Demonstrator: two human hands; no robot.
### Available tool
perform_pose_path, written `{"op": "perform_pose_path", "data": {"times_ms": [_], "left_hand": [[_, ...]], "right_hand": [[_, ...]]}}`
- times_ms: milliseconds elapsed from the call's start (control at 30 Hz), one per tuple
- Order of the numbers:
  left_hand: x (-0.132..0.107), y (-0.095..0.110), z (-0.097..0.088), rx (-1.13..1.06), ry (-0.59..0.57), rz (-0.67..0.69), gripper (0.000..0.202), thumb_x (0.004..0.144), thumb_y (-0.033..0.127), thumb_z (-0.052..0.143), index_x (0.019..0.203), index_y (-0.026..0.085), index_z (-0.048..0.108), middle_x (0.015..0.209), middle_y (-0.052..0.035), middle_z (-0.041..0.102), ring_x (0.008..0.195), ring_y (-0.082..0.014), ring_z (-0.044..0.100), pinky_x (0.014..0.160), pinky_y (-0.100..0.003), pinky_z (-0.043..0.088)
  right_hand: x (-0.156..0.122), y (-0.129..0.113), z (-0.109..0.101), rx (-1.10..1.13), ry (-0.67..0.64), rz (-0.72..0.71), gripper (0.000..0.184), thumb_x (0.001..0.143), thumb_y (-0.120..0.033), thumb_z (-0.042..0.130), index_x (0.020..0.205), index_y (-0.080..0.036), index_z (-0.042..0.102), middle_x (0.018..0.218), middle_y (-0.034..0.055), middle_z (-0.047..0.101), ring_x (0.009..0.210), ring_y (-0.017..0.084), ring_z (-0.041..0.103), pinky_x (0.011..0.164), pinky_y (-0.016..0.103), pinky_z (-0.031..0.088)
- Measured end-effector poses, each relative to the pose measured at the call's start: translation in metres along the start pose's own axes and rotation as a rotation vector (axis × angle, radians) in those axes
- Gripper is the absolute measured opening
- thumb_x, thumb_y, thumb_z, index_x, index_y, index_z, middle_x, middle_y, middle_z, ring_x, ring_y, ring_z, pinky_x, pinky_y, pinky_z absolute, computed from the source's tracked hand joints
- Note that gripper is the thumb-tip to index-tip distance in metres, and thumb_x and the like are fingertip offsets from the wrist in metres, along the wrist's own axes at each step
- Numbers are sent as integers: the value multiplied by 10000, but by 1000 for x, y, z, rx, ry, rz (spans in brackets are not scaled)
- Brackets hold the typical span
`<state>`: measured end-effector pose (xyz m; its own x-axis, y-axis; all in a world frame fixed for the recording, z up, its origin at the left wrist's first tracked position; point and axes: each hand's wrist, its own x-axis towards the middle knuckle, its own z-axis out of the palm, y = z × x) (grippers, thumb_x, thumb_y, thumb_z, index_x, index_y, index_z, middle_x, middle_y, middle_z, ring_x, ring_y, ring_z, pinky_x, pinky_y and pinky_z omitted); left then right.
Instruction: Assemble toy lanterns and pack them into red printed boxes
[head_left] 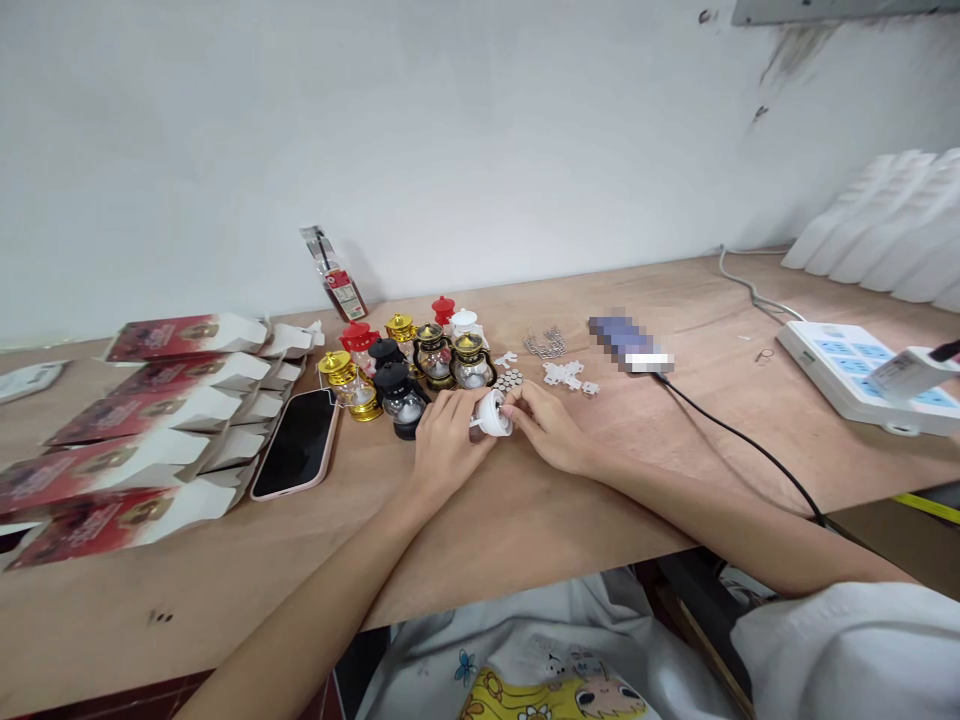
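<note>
My left hand [448, 432] grips a small white lantern [493, 414] lying on its side, its round base turned to the right. At that base the thumb and fingers of my right hand [553, 430] are pinched together; whatever they hold is too small to make out. Just behind my hands lies a cluster of round silver button cells [511, 379]. Several little lanterns stand to the left and behind: a black lantern [399, 398], a gold lantern [349, 383], a red lantern [358, 343] and a bronze-black lantern [472, 362] among them.
White plastic pieces [566, 376] and a heap of small metal parts [546, 343] lie behind my right hand. Open red-and-white boxes [172, 425] and a phone [296, 443] are leftward. Rightward are a blurred device [622, 340], its black cable and a power strip [847, 375].
</note>
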<state>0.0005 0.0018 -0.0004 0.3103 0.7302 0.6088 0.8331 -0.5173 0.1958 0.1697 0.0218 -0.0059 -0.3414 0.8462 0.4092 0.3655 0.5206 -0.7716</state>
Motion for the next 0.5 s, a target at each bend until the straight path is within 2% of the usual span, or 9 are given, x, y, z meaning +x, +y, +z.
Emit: {"op": "perform_pose_path", "data": {"times_ms": [233, 500], "left_hand": [[0, 1, 0, -2, 11, -2, 328, 768, 233, 624, 1085, 190, 550, 1021, -58, 669, 936, -231, 573, 767, -321, 460], [0, 1, 0, 2, -3, -3, 326, 771, 241, 627, 1083, 184, 550, 1012, -57, 667, 931, -229, 569, 762, -323, 461]], "right_hand": [[-2, -1, -1, -63, -1, -33, 81, 890, -247, 438, 822, -210, 461, 840, 23, 547, 777, 153, 506, 726, 291, 391], [-1, 1, 0, -7, -2, -2, 90, 873, -271, 461, 816, -207, 489, 798, 10, 575, 726, 142, 518, 689, 284, 400]]}}
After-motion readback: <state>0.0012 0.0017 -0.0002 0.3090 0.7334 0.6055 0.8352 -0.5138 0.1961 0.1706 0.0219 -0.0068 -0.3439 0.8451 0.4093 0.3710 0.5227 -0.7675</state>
